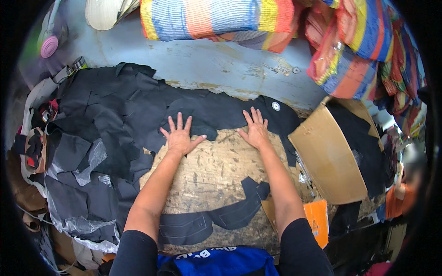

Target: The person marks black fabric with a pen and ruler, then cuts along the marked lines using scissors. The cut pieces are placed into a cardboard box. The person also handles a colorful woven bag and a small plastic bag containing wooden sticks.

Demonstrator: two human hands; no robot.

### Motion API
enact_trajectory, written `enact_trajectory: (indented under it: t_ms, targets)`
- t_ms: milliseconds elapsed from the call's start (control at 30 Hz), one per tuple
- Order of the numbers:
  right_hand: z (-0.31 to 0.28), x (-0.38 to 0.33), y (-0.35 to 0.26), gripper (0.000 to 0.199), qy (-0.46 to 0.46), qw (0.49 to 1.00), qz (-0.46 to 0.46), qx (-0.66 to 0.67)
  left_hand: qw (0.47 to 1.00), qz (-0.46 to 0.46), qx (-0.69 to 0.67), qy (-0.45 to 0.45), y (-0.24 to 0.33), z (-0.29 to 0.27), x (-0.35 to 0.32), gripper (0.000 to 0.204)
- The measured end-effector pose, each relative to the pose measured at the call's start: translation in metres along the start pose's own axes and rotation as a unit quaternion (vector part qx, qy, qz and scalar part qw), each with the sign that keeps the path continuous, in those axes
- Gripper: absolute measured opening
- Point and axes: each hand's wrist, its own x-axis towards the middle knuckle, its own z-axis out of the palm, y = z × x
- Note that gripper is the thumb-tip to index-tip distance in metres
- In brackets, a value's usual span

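Note:
My left hand (179, 138) is flat with its fingers spread. Its fingertips rest on black sheet pieces (152, 108) that look like leather or fabric, and its palm lies at their ragged near edge. Farther right, my right hand (255, 131) is spread the same way, its fingertips on the same black layer and its palm over the worn wooden board (207, 170). Neither hand grips anything. A white round disc (276, 106) sits on the black material just beyond my right hand. Closer to me, a curved black strip (186, 228) with pale marked lines lies across the board.
Overlapping black pieces with clear plastic (94, 161) cover the left side. An open cardboard box (327, 156) holding black material stands at right, near an orange packet (316, 223). Striped woven bags (216, 18) lie along the blue surface (202, 60) behind. Another person (401, 198) appears far right.

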Motion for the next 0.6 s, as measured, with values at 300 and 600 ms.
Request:
enact_trajectory:
  t_ms: [300, 600]
  targets:
    - [0.024, 0.031, -0.005, 0.054, -0.022, 0.996, 0.082, -0.011, 0.995, 0.081, -0.039, 0.038, -0.025, -0.014, 0.027, 0.107]
    - [0.005, 0.059, -0.018, 0.046, 0.022, 0.972, 0.232, -0.008, 0.998, 0.020, 0.049, 0.031, -0.077, -0.037, 0.040, 0.068]
